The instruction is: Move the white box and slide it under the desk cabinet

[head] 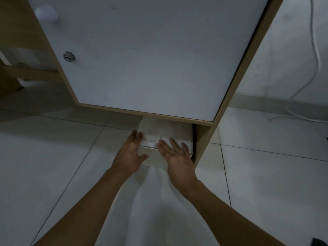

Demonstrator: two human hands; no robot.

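The white box (165,129) lies on the floor, its far part hidden beneath the desk cabinet (150,55), whose white door has a small round lock. My left hand (130,153) wraps the box's near left corner, fingers along its left side and thumb on the front face. My right hand (174,153) lies flat with fingers spread on the box's top near the front right edge. The cabinet's wooden side panel (204,141) stands just right of the box.
Pale floor tiles (62,166) spread around. A white cable (316,55) hangs along the wall at right and trails across the floor. Wooden desk legs and a crossbar (26,73) stand at back left. A white round knob (46,14) sits at upper left.
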